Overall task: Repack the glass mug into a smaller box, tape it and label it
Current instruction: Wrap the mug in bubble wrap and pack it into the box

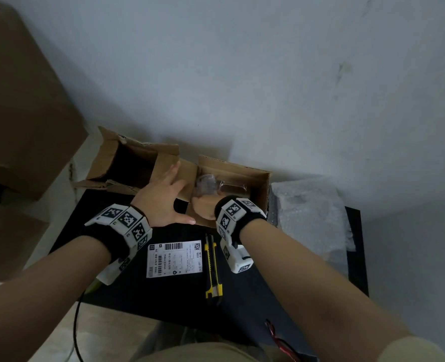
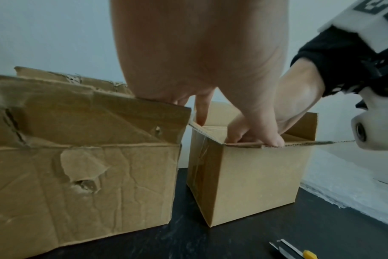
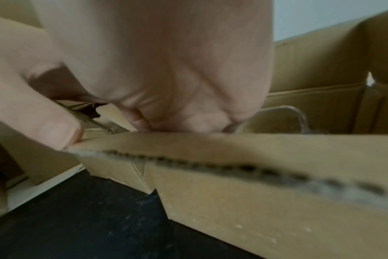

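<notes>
On the black bench (image 1: 242, 296), against the pale wall (image 1: 294, 74), two open cardboard boxes stand side by side: a larger, dented box (image 1: 127, 163) to the left and a smaller box (image 1: 258, 184) to the right, a narrow gap between them in the left wrist view. Inside the smaller box lies the glass mug (image 1: 211, 184), its clear handle (image 3: 299, 113) showing beyond the palm in the right wrist view. The right hand (image 1: 203, 207) reaches down into this box from the near side; its fingers are curled in around the mug, though how firmly they hold it is hidden by the near flap (image 3: 233, 157). The left hand (image 1: 164, 199) lies flat with fingers straight and spread, resting on the inner flaps between the two boxes, thumb on the near rim of the smaller box. The mug sits just beyond the right fingers and to the right of the left fingers.

Nearer the person, a white shipping label (image 1: 174, 258) lies flat, and just right of it a yellow utility knife (image 1: 212, 267), both apart from the boxes. A sheet of bubble wrap (image 1: 312, 212) lies against the right side of the smaller box, reaching the bench's right edge. Larger cardboard cartons (image 1: 20, 100) stand off to the left.
</notes>
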